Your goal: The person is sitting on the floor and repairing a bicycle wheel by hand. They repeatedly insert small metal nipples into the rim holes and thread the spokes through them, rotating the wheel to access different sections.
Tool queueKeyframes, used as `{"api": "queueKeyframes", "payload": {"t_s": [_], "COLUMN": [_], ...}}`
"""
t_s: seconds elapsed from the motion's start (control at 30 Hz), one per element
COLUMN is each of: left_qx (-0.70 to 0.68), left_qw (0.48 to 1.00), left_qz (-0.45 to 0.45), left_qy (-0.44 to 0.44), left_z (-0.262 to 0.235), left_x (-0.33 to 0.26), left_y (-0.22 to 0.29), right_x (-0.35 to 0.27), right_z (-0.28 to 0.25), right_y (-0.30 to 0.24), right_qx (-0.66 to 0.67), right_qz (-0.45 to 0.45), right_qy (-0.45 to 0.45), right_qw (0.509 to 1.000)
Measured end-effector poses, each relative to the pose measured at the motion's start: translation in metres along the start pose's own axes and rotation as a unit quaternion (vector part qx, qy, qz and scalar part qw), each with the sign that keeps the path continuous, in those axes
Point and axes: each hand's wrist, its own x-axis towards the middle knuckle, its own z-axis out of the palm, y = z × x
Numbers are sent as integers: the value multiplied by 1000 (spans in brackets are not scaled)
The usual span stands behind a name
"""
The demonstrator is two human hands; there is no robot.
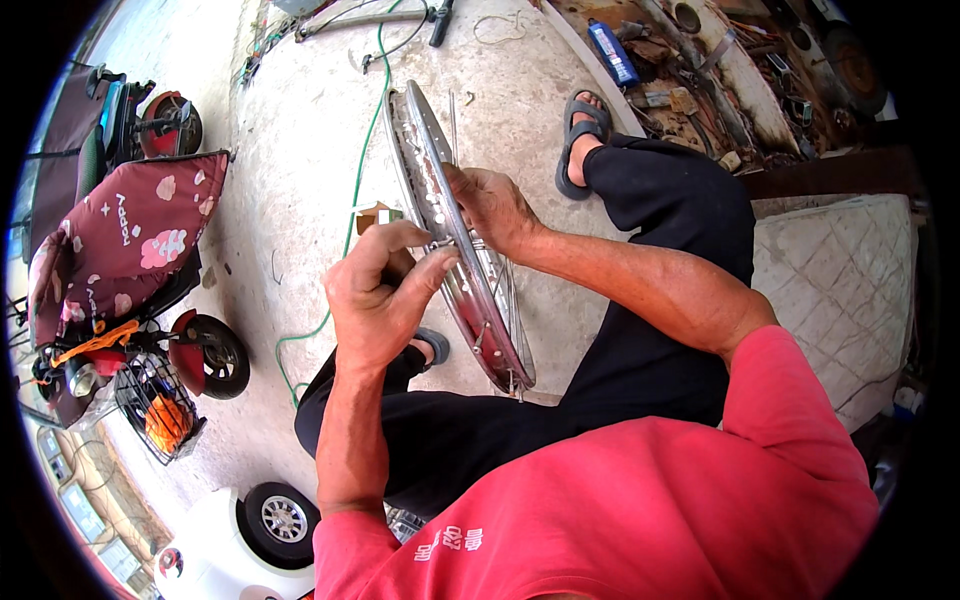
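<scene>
A metal wheel rim stands on edge between my legs, with thin spokes on its right side. My left hand is at the rim's outer face, thumb and forefinger pinched around a small metal piece at the rim's channel. On the spoke side, my right hand is closed, its fingers curled in beside the rim. What those fingers hold is hidden. Small pale fittings dot the channel.
A small open carton sits behind my left hand. A green hose runs along the concrete floor. Scooters with a maroon cover stand at left, a white vehicle at lower left. A blue bottle lies among parts at upper right.
</scene>
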Motion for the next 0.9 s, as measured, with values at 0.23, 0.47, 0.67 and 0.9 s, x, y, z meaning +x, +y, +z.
{"api": "queueKeyframes", "payload": {"t_s": [0.23,0.47,0.67,0.9], "left_qx": [-44,-47,-65,-45], "left_qw": [997,998,997,995], "left_qz": [64,2,1,28], "left_qy": [-29,-30,-51,-85], "left_z": [4,0,-2,-3], "left_x": [0,-2,-1,-2], "left_y": [-5,-6,3,-9], "right_x": [2,-1,-2,0], "right_z": [0,0,0,-1], "right_y": [1,-3,-5,-1], "right_qx": [7,2,-3,-9], "right_qz": [-24,0,-12,-8], "right_qy": [13,-7,2,-5], "right_qw": [1000,1000,1000,1000]}}
